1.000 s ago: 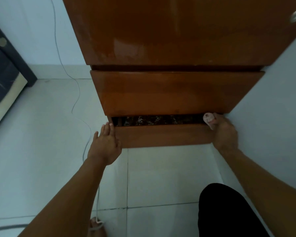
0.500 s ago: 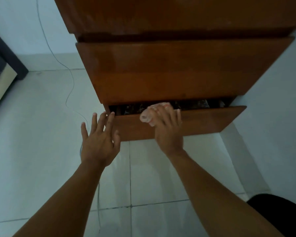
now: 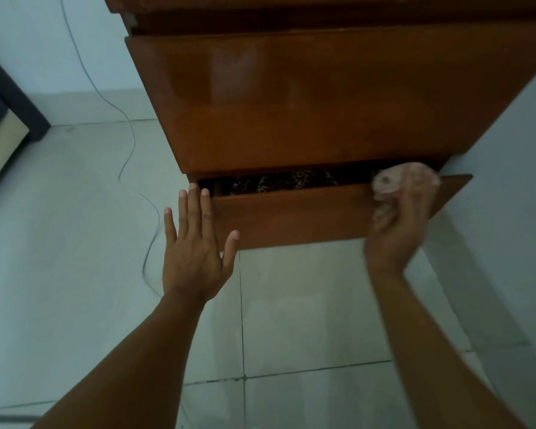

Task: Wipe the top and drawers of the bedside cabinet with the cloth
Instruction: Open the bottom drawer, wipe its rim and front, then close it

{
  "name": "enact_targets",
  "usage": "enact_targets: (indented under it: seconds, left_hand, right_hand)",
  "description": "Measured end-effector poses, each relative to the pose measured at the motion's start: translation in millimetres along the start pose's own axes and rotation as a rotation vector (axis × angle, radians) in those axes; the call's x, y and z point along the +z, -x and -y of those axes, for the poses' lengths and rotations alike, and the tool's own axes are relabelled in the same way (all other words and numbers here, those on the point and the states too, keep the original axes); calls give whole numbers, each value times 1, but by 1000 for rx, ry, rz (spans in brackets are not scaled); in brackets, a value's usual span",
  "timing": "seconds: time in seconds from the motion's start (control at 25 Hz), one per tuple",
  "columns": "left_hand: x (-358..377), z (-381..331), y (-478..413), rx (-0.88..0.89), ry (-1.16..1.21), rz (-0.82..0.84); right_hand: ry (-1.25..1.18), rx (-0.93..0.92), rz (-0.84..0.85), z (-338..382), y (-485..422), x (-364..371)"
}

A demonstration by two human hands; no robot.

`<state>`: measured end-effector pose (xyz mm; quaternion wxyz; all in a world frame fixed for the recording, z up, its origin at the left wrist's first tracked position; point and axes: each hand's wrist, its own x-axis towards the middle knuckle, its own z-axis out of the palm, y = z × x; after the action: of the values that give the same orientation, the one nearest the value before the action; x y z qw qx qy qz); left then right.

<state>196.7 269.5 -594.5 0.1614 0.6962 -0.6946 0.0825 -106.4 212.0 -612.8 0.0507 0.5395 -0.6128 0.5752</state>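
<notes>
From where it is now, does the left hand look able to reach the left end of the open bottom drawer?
Probably yes. The left hand is open and empty, its fingertips right by the left end of the bottom drawer, with nothing between them. The right hand holds the cloth at the far end.

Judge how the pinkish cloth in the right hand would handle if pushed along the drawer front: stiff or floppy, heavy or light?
The cloth looks bunched and creased inside the right hand, so it is probably floppy. It seems light, since the fingers enclose most of it. Pressed on the glossy bottom drawer, it would likely slide easily.
</notes>
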Motion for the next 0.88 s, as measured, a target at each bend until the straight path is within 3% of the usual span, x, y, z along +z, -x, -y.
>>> enact_targets:
  seconds: [0.16,0.28,0.44,0.6,0.76,0.88]
  left_hand:
    - [11,14,0,66,11,-38]
    - [19,22,-1,86,37,-87]
    - [24,16,-2,81,90,-147]
    - [25,6,-1,38,126,-174]
    - [32,1,-3,18,125,-188]
    - [34,-6,-5,-19,120,-199]
  right_hand:
    - [40,-300,294,93,96,81]
    - [160,-374,319,84,115,114]
    - [248,-296,169,2,71,88]
    - [336,-206,157,-75,10,33]
    - [302,-58,165,-105,-26,-5]
    - [203,-39,76,-89,-26,-12]
